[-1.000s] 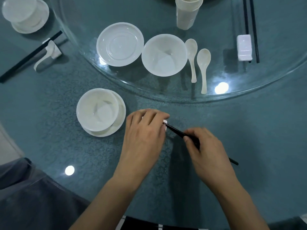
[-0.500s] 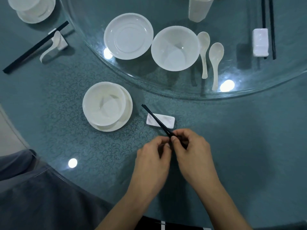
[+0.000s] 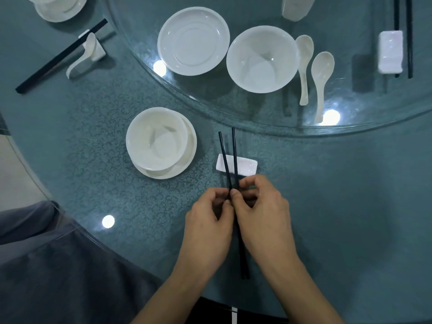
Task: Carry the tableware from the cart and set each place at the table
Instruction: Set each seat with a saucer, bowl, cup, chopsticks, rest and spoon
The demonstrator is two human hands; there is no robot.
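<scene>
While over the rest, chopsticks in left hand, right hand.

Restaurant-style banquet dining room. Large round desk, teal patterned cloth under a glossy top, with a raised glass turntable in the middle. Matching white ware in repeated settings: bowl on saucer, chopstick rest, black chopsticks. The neighbouring setting at left has another bowl set, a second chopstick pair and a spoon. Spare plate and spare spoons sit on the turntable.
</scene>
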